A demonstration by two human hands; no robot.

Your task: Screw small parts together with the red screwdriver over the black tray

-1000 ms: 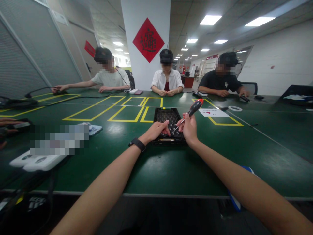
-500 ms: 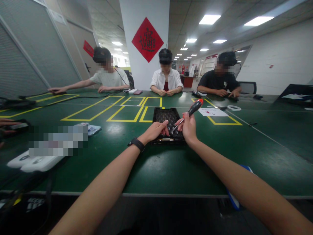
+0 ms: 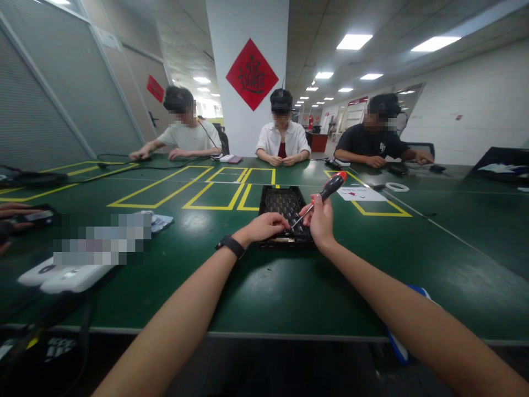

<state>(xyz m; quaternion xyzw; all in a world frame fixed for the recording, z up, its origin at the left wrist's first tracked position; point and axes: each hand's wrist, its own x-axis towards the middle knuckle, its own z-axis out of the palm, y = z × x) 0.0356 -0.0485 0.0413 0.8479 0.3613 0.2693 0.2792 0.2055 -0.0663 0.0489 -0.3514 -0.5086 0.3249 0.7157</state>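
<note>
The fingertips of our left hand sit close to the tip of our screwdriver: one slip could jab us.
Those left fingers bend down into the black case; we cannot tell whether they pinch anything. The thumb and fingers of our right hand close around the screwdriver low on its handle, the shaft slanting down into the case. If the tip skids, we judge it could run towards our left fingers or scrape the interior, whose small shiny shapes we cannot make out. The case lies flat on the green table before us; a hard sideways push might slide it towards the yellow tape.
</note>
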